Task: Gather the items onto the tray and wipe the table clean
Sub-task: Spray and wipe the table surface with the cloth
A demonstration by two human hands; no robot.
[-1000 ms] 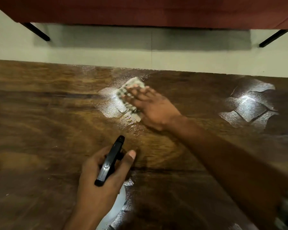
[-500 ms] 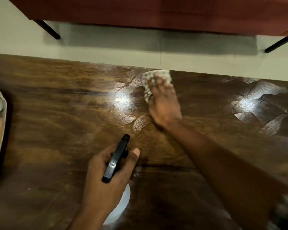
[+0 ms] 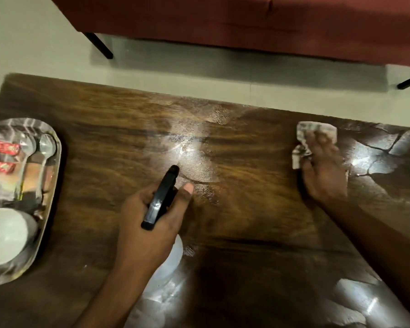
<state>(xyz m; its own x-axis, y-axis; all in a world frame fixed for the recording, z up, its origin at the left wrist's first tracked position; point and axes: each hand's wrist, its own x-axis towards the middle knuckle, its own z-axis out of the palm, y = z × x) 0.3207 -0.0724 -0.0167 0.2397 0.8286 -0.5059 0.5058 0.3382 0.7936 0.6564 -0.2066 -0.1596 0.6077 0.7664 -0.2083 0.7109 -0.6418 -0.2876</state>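
Note:
My left hand (image 3: pixel 149 223) grips a spray bottle with a black trigger head (image 3: pixel 160 197) and a pale body (image 3: pixel 171 259), standing on the dark wooden table (image 3: pixel 246 233). Far to the right, my right hand (image 3: pixel 324 171) presses flat on a crumpled white cloth (image 3: pixel 303 140) near the table's far edge. A wet misted patch (image 3: pixel 189 150) shines in the middle of the table. The steel tray (image 3: pixel 53 185) sits at the left edge with two spoons (image 3: pixel 46 147), red sachets (image 3: pixel 4 147) and a white cup (image 3: pixel 5 235) on it.
A red sofa (image 3: pixel 246 24) on black legs stands beyond the table, with pale floor (image 3: pixel 199 69) between. Glare patches (image 3: pixel 374 157) lie on the table's right side and near front.
My right hand slid the cloth from the middle of the table far to the right. The view shifted, bringing the tray fully into sight. My left hand kept hold of the spray bottle.

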